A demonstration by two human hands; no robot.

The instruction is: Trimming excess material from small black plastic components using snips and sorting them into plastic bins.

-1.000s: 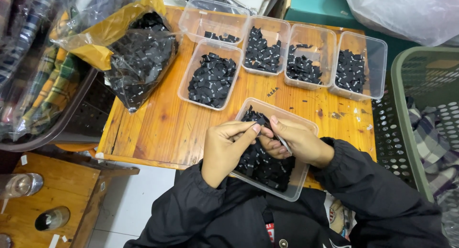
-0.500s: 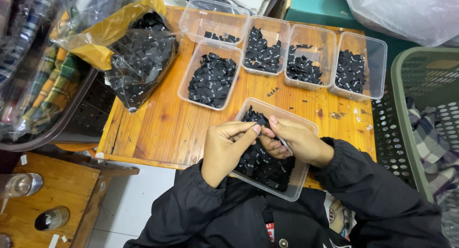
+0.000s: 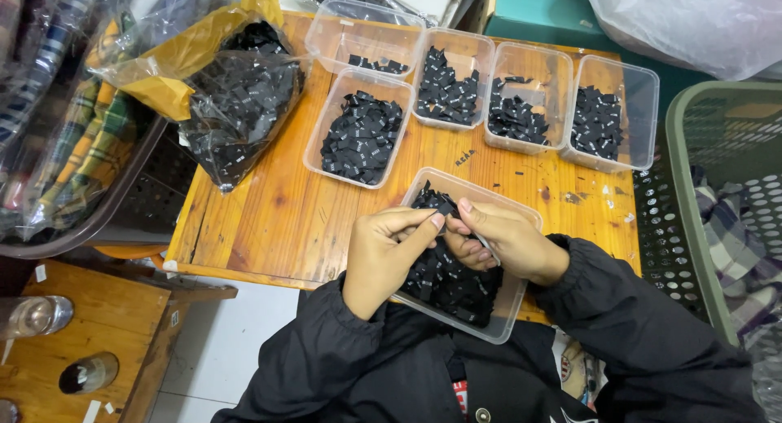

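A: What is differing from the earlier frame?

B: Nothing measurable. Both hands are remaining over the near container, in the same posture.

A: State of the hands?

B: The left hand [image 3: 383,256] is curling, thumb and forefinger closing toward each other at the tip; what they are pinching cannot be told. The right hand [image 3: 501,240] is meeting it fingertip to fingertip, fingers pressing together around a thin pale strip that is showing below them.

A: And the work items?

B: The small black labels [image 3: 452,280] are lying in the near clear container [image 3: 509,321], directly under both hands, at the near edge of the wooden table [image 3: 269,219].

A: Surroundings?

B: Five further clear tubs [image 3: 358,134] of black labels are sitting toward the far side. A plastic bag [image 3: 236,105] of labels is lying far left. A green basket [image 3: 692,203] is standing on the right.
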